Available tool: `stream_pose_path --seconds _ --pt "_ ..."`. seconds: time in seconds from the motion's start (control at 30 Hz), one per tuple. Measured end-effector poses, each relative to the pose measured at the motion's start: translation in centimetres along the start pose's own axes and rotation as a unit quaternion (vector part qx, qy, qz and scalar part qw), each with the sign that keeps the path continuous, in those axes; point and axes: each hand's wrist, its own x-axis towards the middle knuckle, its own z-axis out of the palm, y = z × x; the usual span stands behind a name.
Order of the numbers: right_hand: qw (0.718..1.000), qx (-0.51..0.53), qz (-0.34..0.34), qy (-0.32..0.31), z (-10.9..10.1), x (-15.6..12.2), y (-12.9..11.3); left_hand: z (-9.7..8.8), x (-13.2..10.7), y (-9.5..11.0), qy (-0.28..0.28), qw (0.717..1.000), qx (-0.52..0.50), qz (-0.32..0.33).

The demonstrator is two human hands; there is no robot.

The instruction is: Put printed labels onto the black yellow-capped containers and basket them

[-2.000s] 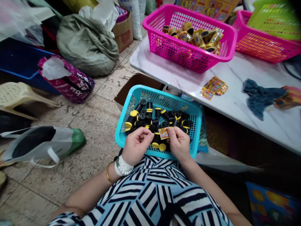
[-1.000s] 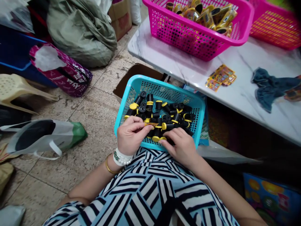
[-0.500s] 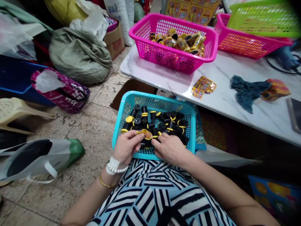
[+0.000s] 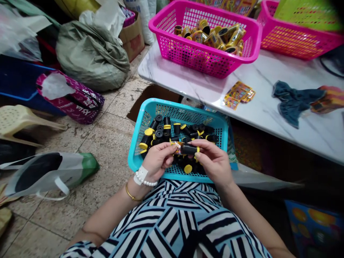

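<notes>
Over the turquoise basket [image 4: 133, 150] on my lap, both hands meet. My left hand [image 4: 157, 161] is closed, pinching a small orange printed film sleeve [image 4: 177, 147] between thumb and fingers. A black plastic canister with a yellow band [image 4: 189, 149] lies sideways in the grip of my right hand [image 4: 216, 163]. Its left end touches the sleeve's opening; whether it is inside cannot be made out. Below, several black canisters with yellow caps [image 4: 166, 125] lie jumbled in the basket.
A marble-patterned table [image 4: 199, 89] stands ahead, bearing a pink basket [image 4: 188, 66] of wrapped canisters, flat printed sleeves [image 4: 239, 95] and a dark blue cloth [image 4: 291, 100]. To the left, a purple bag [image 4: 77, 104], plastic stool [image 4: 21, 120] and grey-green sack [image 4: 91, 57] stand on the floor.
My right hand has come up out of the basket with a black canister. My left hand has moved right with the sleeve, and the two now meet. The view has shifted slightly.
</notes>
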Motion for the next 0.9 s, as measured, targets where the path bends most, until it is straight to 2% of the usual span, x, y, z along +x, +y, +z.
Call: stream_pose_path --seconds 0.13,0.43,0.6,0.7,0.83,0.9 --pt "0.999 -0.038 0.014 0.025 0.2 0.3 -0.3 0.1 0.1 0.2 -0.03 0.995 -0.086 -0.038" --pt "0.968 -0.231 -0.1 -0.006 -0.6 0.1 -1.6 -0.3 0.5 -0.2 -0.057 0.984 -0.141 -0.089" --pt "0.933 -0.307 -0.184 -0.035 -0.4 -0.2 -2.4 -0.2 0.3 -0.5 -0.063 0.988 -0.13 -0.06" --pt "0.92 -0.317 -0.221 -0.062 -0.1 -0.2 -2.6 -0.2 0.2 -0.6 -0.065 0.991 -0.108 -0.038" --pt "0.933 -0.304 -0.185 -0.051 0.0 0.2 -2.2 -0.4 0.1 -0.6 -0.043 0.996 -0.072 -0.002" --pt "0.948 -0.275 -0.139 -0.084 -0.2 0.4 -1.7 -0.6 -0.1 -0.6 -0.025 0.998 -0.056 0.015"
